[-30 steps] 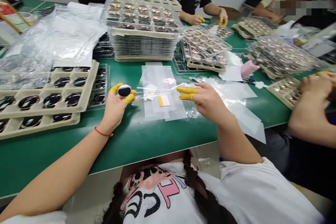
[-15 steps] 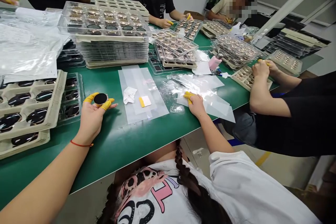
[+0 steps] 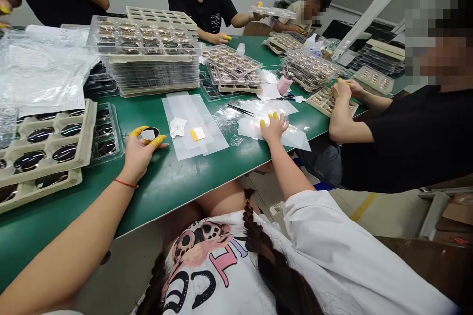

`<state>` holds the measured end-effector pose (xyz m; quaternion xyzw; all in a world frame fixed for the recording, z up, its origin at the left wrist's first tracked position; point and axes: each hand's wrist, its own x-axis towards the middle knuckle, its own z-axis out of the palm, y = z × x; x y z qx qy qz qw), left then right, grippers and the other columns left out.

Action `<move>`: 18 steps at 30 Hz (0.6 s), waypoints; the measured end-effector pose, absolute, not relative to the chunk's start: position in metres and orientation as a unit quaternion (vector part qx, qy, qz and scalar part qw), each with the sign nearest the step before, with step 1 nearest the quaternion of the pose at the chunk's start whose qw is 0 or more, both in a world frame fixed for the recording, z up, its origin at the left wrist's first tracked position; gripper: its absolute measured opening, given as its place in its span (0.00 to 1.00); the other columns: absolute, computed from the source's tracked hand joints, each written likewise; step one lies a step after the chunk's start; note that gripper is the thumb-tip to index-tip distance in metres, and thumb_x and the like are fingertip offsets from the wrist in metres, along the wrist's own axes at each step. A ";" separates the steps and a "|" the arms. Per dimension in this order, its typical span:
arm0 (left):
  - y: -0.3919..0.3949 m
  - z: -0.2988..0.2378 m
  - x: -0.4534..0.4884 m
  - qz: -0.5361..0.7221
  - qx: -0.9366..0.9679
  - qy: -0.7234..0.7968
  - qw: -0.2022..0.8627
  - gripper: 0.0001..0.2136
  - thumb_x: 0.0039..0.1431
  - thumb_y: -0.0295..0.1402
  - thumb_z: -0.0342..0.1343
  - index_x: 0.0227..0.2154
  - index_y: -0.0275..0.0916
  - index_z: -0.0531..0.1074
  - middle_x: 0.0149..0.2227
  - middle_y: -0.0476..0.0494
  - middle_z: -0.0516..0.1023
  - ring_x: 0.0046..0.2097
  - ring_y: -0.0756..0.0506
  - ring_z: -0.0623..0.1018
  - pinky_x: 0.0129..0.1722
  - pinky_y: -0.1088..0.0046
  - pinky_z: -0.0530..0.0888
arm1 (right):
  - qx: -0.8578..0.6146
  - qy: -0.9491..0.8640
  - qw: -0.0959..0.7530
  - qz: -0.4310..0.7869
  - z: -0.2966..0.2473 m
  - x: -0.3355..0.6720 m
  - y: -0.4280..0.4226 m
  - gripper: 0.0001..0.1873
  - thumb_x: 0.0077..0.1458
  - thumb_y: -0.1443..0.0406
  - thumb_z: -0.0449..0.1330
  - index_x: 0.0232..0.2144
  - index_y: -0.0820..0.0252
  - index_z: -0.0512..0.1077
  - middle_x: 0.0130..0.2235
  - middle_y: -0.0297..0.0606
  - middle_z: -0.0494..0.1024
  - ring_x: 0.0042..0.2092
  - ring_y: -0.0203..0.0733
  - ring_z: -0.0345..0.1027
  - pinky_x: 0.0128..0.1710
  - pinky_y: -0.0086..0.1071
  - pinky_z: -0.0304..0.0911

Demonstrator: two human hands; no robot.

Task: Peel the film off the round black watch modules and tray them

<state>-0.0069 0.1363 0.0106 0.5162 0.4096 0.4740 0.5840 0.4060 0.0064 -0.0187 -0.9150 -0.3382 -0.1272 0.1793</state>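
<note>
My left hand [image 3: 136, 161], with yellow finger cots, grips a round dark disc [image 3: 150, 134] with a thin gold rim by its edges. A pale reflection lies across the disc's glossy face. My right hand [image 3: 273, 130] rests with fingers spread on clear plastic sheets [image 3: 300, 142]; whether it touches a single sheet I cannot tell. Between my hands, a translucent sheet [image 3: 181, 150] bears a crumpled white tissue [image 3: 178, 127] and a small white-and-yellow pad [image 3: 198, 134]. Black tweezers [image 3: 241, 110] lie just beyond my right hand.
Beige trays of dark discs [image 3: 76, 157] stand at the left, beside my left hand. Farther back rises a tall tray stack [image 3: 155, 76]. A pink bottle [image 3: 284, 82] is past the sheets. At the right, a co-worker's hands [image 3: 343, 89] are over another tray.
My right hand has spread its fingers over the plastic sheets. The disc in my left hand has tilted and now reflects light. Across the table, a co-worker has lifted a tray.
</note>
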 end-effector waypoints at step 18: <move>0.136 -0.003 -0.007 0.462 0.529 0.392 0.594 0.25 0.47 0.22 0.62 0.47 0.39 0.59 0.36 0.50 0.74 0.28 0.53 0.77 0.35 0.71 0.79 | -0.844 -0.444 0.199 -0.227 -0.006 0.359 0.011 0.22 0.60 0.62 0.46 0.46 0.70 0.73 0.54 0.61 0.71 0.67 0.56 0.50 0.64 0.58 0.40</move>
